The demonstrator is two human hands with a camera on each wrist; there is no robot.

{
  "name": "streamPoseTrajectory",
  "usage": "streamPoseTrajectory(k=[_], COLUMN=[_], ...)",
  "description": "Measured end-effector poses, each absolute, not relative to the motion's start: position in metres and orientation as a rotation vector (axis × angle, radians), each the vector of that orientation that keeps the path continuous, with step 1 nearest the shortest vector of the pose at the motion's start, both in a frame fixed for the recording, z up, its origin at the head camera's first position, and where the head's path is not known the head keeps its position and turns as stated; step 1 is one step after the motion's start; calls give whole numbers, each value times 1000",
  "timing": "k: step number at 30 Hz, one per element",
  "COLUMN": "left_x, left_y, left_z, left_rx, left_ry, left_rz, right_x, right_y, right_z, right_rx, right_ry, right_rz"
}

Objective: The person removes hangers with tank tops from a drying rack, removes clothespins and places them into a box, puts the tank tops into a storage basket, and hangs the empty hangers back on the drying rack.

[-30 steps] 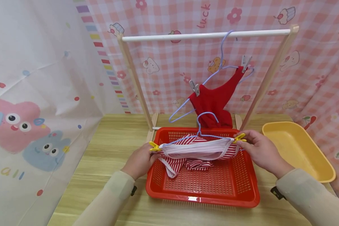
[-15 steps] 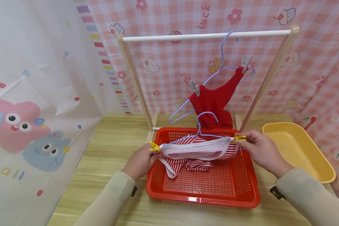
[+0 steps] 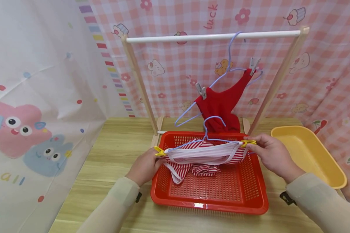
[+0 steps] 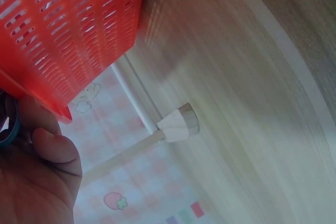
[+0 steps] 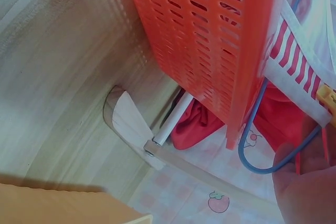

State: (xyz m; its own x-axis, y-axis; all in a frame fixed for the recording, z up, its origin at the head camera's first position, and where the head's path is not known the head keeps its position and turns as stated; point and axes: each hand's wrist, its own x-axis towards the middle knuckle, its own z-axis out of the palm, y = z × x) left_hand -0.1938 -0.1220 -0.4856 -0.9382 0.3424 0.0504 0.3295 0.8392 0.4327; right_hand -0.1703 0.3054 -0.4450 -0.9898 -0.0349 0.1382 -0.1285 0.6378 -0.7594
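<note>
A blue hanger (image 3: 205, 131) lies over the red basket (image 3: 210, 207), carrying a red-and-white striped garment (image 3: 180, 173) with a white mesh edge. A yellow clothespin (image 3: 160, 151) clips the garment at the left shoulder, and another yellow clothespin (image 3: 247, 143) at the right. My left hand (image 3: 144, 166) grips the hanger's left end beside its clothespin; in the left wrist view the blue loop lies between the fingers. My right hand (image 3: 272, 155) pinches the right clothespin between thumb and fingers. The hanger's right loop (image 5: 257, 169) passes across that hand in the right wrist view.
Behind the basket stands a drying rack with a white rail (image 3: 213, 36) and wooden legs (image 3: 141, 84). A red garment (image 3: 221, 103) hangs there from a second hanger, held by grey clothespins (image 3: 202, 90). A yellow tub (image 3: 306, 155) sits at the right.
The right clothespin has turned, its handles now pointing right and looking closer together. My right hand has shifted slightly to the right. The left hand, hanger and basket stay put.
</note>
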Motion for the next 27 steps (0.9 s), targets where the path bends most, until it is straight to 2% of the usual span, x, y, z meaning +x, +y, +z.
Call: streamPoseTrajectory(k=[27], left_x=[-194], left_y=[-121], left_z=[-483], left_rx=[525], left_ry=[2965], left_rz=[687], right_x=[-168], right_y=[319], right_z=[-439], right_rx=[116], right_ry=[-2733], right_rz=[1381])
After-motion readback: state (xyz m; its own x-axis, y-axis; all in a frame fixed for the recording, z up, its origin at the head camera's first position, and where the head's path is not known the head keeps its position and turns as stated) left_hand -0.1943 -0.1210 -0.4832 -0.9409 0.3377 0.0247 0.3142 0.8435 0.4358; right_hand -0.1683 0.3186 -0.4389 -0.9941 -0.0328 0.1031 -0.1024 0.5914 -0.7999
